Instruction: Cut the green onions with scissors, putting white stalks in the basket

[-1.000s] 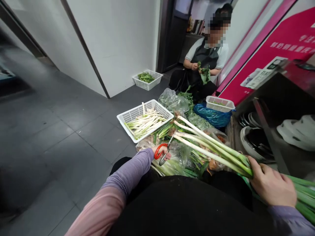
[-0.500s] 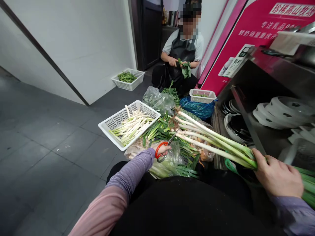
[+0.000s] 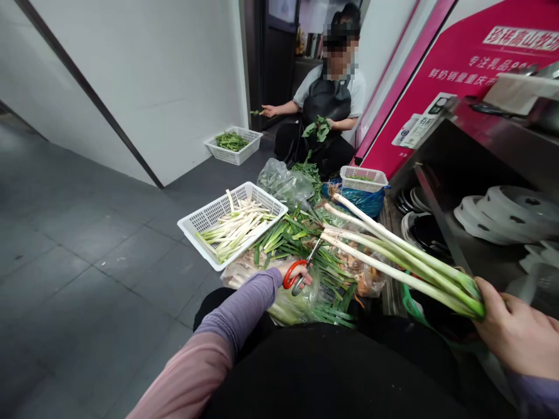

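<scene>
By the grip of the right hand [image 3: 519, 329], a bunch of long green onions [image 3: 410, 256] is clasped at its green part, root ends pointed up and left. By the left hand [image 3: 297, 273], scissors [image 3: 312, 256] are held; their tips are set at the lowest root end, contact unclear. Farther off, short pale stalks [image 3: 244, 221] are held in a white basket [image 3: 205, 221]. Beyond, leafy greens [image 3: 318, 129] are held by a seated person [image 3: 325, 99].

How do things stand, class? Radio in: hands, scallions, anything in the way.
Left hand: on scissors, tips near one root end. Right hand: gripping scallions by their green stalks. Loose greens beneath; nothing visibly blocking.
</scene>
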Motion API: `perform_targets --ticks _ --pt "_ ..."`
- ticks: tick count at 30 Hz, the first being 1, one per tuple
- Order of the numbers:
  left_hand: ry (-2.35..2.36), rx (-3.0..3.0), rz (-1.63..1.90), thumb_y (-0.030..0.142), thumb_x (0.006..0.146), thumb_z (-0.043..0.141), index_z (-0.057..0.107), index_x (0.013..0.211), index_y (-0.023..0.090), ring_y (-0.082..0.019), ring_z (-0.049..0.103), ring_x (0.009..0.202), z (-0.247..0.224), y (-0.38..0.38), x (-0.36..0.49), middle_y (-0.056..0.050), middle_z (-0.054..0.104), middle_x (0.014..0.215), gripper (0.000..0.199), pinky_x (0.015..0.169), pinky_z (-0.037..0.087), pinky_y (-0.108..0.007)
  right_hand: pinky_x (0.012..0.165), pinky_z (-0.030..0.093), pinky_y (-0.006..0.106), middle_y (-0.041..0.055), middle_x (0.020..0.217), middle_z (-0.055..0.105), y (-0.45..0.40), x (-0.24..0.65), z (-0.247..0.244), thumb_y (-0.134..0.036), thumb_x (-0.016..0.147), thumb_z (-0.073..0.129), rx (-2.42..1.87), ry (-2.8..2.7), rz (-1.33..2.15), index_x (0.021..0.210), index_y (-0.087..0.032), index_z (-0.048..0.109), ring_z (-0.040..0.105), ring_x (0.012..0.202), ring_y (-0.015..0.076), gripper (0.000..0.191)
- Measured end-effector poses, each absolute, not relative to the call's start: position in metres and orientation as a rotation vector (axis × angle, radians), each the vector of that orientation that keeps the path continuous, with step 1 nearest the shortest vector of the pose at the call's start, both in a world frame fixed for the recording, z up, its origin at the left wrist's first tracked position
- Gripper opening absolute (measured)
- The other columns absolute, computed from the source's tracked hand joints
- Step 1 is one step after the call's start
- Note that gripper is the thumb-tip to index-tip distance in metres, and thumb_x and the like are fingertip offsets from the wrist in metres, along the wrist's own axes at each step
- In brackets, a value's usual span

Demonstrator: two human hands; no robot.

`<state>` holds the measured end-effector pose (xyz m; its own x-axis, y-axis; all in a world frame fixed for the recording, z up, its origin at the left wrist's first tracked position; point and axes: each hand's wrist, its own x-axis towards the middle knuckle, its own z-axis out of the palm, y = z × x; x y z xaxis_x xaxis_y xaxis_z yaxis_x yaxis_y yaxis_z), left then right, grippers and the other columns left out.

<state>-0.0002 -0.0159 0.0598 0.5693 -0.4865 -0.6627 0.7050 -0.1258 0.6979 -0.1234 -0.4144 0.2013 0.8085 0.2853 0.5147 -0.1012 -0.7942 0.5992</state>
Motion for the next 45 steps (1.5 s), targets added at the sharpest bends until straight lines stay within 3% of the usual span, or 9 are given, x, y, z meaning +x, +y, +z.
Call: perform_targets --ticks 5,9,16,22,28,36,39,42,45 --pt "0.204 1.361 -0.942 0.004 0.073 0.048 0.047 0.126 0.016 -0.018 0.066 0.076 0.070 -0.015 0.004 -0.002 0.068 0.076 0.054 0.065 0.051 -0.026 0.050 0.032 0.031 0.0087 0.089 0.067 -0.424 -0.126 0.203 -0.028 0.087 0.050 2.449 0.217 0.766 0.155 -0.031 -0.001 0.059 0.062 0.0246 0.084" --pt "0.203 1.403 -0.898 0.005 0.079 0.048 0.055 0.112 0.010 -0.015 0.062 0.065 0.075 -0.018 0.008 -0.005 0.066 0.073 0.035 0.060 0.049 -0.024 0.050 0.035 0.031 0.0078 0.089 0.067 -0.419 -0.129 0.207 -0.027 0.089 0.050 2.466 0.310 0.746 0.154 -0.034 -0.003 0.060 0.063 0.0238 0.084" --pt "0.233 1.520 -0.788 0.022 0.092 0.042 0.060 0.104 0.014 -0.011 0.040 0.043 0.070 -0.025 0.002 0.003 0.049 0.054 0.023 0.048 0.038 -0.025 0.052 0.033 0.033 0.0099 0.089 0.066 -0.400 -0.124 0.211 -0.021 0.091 0.045 2.366 0.295 0.709 0.154 -0.025 -0.009 0.060 0.062 0.0239 0.083" --pt "0.268 1.498 -0.871 0.009 0.078 0.051 0.053 0.108 0.015 -0.015 0.061 0.065 0.072 -0.008 -0.004 0.001 0.060 0.066 0.030 0.059 0.046 -0.022 0.053 0.034 0.034 0.0096 0.090 0.066 -0.404 -0.122 0.215 -0.022 0.092 0.040 2.416 0.248 0.617 0.154 -0.025 -0.012 0.060 0.061 0.0243 0.081" --pt "0.145 1.580 -0.733 0.004 0.074 0.050 0.055 0.090 0.014 -0.013 0.062 0.080 0.079 -0.002 -0.001 -0.001 0.061 0.079 0.020 0.059 0.043 -0.016 0.055 0.036 0.036 0.0122 0.093 0.066 -0.410 -0.124 0.212 -0.021 0.088 0.043 2.442 0.253 0.597 0.155 -0.023 -0.006 0.061 0.065 0.0275 0.083" --pt "0.137 1.647 -0.739 0.014 0.087 0.051 0.056 0.109 0.013 -0.008 0.045 0.044 0.093 -0.008 0.006 0.003 0.054 0.059 0.023 0.044 0.036 -0.018 0.055 0.037 0.036 0.0098 0.095 0.066 -0.400 -0.131 0.214 -0.018 0.091 0.039 2.432 0.350 0.539 0.152 -0.028 -0.018 0.063 0.067 0.0254 0.084" --pt "0.174 1.670 -0.713 0.020 0.091 0.048 0.057 0.103 0.013 -0.008 0.040 0.040 0.092 -0.010 -0.001 0.003 0.050 0.054 0.016 0.040 0.034 -0.019 0.056 0.036 0.036 0.0102 0.090 0.065 -0.398 -0.129 0.214 -0.018 0.092 0.038 2.383 0.355 0.549 0.155 -0.019 0.000 0.061 0.064 0.0247 0.074" --pt "0.216 1.606 -0.815 0.010 0.086 0.046 0.053 0.106 0.013 -0.010 0.050 0.047 0.089 -0.009 -0.010 0.002 0.055 0.057 0.022 0.046 0.041 -0.019 0.058 0.036 0.035 0.0100 0.085 0.063 -0.399 -0.126 0.213 -0.017 0.092 0.039 2.359 0.328 0.552 0.142 -0.013 0.040 0.059 0.063 0.0224 0.050" --pt "0.198 1.568 -0.836 0.004 0.077 0.048 0.052 0.096 0.015 -0.011 0.059 0.063 0.086 -0.004 -0.014 0.002 0.057 0.066 0.023 0.054 0.043 -0.017 0.057 0.036 0.034 0.0088 0.084 0.063 -0.403 -0.124 0.212 -0.017 0.090 0.043 2.321 0.384 0.652 0.129 -0.012 0.054 0.056 0.061 0.0203 0.040"
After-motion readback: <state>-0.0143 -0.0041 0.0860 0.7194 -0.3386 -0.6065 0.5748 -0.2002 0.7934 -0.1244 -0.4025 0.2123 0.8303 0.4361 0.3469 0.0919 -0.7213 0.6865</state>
